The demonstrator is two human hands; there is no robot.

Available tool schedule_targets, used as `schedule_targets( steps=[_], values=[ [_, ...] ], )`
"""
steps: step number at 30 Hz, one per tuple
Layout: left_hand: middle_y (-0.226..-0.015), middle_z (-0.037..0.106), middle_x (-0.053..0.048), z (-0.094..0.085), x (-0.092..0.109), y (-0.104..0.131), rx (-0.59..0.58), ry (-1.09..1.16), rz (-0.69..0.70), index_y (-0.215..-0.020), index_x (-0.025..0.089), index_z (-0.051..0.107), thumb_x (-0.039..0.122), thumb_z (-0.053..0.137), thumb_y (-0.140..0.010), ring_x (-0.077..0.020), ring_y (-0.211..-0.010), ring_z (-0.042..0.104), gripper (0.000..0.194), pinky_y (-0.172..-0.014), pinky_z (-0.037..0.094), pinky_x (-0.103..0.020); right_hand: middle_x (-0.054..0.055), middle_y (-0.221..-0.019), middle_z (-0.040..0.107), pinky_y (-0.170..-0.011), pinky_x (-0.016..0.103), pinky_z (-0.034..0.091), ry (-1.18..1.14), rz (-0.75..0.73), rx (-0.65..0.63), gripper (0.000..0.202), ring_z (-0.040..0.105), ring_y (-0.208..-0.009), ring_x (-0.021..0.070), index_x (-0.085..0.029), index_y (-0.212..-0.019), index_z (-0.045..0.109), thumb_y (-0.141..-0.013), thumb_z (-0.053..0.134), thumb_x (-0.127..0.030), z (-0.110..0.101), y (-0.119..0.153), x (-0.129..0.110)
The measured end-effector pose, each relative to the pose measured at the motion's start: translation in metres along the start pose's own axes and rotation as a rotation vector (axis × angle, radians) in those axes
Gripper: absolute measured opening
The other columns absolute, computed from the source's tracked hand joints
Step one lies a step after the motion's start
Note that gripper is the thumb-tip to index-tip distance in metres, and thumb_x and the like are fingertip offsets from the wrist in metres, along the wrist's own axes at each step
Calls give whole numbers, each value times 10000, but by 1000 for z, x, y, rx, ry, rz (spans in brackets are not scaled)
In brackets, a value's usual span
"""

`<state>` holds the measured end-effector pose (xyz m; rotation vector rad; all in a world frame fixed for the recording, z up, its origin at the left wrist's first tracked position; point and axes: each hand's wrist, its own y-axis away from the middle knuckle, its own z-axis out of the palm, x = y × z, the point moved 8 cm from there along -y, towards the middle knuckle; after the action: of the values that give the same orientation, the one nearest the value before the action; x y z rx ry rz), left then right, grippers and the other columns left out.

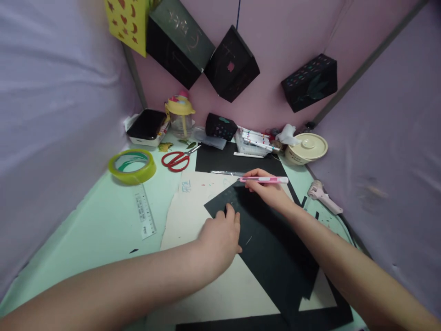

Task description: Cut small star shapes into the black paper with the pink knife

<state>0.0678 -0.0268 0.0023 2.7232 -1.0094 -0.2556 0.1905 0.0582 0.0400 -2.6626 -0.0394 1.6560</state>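
Your pale green worktop (pixel 103 216) sits in a corner of lilac and pink cloth walls (pixel 282 50), where three black paper boxes (pixel 232 64) hang. Going left to right: one roll of yellow-green tape (pixel 132 166), one clear plastic ruler (pixel 145 215), one pair of red-handled scissors (pixel 177 160). Your left hand (pixel 220 239) lies palm down, fingers curled, pressing the black paper sheet (pixel 272 243) onto the cream board (pixel 193 207). Your right hand (pixel 267 189) grips one pink-and-white craft knife (pixel 264 179) at the sheet's far corner.
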Motion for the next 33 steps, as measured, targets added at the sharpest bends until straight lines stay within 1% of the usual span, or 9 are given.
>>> schedule_targets(
  steps=[2, 4, 7, 11, 15, 20, 22, 27, 33],
  values=[
    [-1470, 354, -247, 2, 5, 1, 60, -5, -39, -1464, 117, 355, 592, 565, -844, -278, -890, 618, 809, -569, 523, -303, 2, -736, 660, -578, 250, 437, 24, -24, 7, 160, 570, -637, 132, -199, -908, 663, -805, 631, -318, -4, 15, -13],
    [-1433, 385, -273, 2, 9, 1, 114, -13, -70, -1449, 78, 374, 615, 541, -847, -259, -824, 623, 824, -550, 509, -301, 4, -747, 665, -594, 255, 455, 9, 2, -3, 160, 579, -639, 133, -202, -934, 657, -820, 619, -308, -4, 31, -15],
    [-1324, 467, -281, -3, 10, 0, 178, -21, -92, -1390, 33, 451, 669, 532, -818, -243, -769, 617, 859, -557, 495, -304, 13, -733, 660, -588, 264, 461, -11, 84, 37, 182, 583, -637, 142, -197, -920, 658, -829, 614, -348, -3, 46, 1],
    [-1168, 533, -231, -8, 8, -1, 207, 3, -90, -1331, 34, 517, 717, 516, -790, -241, -762, 606, 871, -562, 480, -298, 16, -737, 662, -634, 288, 474, -5, 121, 56, 187, 600, -676, 159, -204, -897, 661, -831, 604, -369, 5, 47, 23],
    [-1215, 522, -238, -9, 8, 1, 163, 25, -61, -1355, 43, 495, 723, 509, -794, -274, -870, 590, 882, -635, 497, -317, 19, -804, 684, -677, 296, 485, 2, 72, -1, 157, 624, -730, 169, -215, -892, 668, -831, 603, -345, 17, 46, 27],
    [-1433, 386, -268, -1, 9, 4, -33, 32, 11, -1440, 56, 381, 719, 507, -800, -317, -1048, 540, 930, -756, 504, -354, 25, -869, 699, -665, 288, 480, 56, -14, 0, 112, 627, -764, 177, -222, -891, 668, -838, 586, -279, 19, 49, 25],
    [-1465, 353, -259, 1, 7, 6, -66, 52, 35, -1461, 68, 343, 711, 499, -811, -324, -1083, 525, 927, -780, 501, -365, 33, -889, 708, -674, 295, 484, 74, -40, -4, 115, 637, -790, 190, -222, -904, 669, -838, 584, -265, 21, 49, 26],
    [-1488, 326, -249, 7, 3, 10, -7, 77, 37, -1474, 83, 319, 690, 462, -842, -319, -1066, 526, 888, -782, 497, -388, 35, -861, 713, -667, 303, 496, 107, -84, -12, 136, 654, -742, 186, -219, -916, 676, -851, 570, -276, 24, 50, 29],
    [-1482, 331, -258, 11, 5, 12, 48, 85, 58, -1466, 81, 338, 698, 475, -830, -312, -1023, 538, 897, -745, 491, -380, 35, -862, 720, -651, 303, 506, 142, -88, -27, 139, 664, -725, 185, -230, -930, 682, -850, 581, -284, 26, 49, 30]
  ],
)
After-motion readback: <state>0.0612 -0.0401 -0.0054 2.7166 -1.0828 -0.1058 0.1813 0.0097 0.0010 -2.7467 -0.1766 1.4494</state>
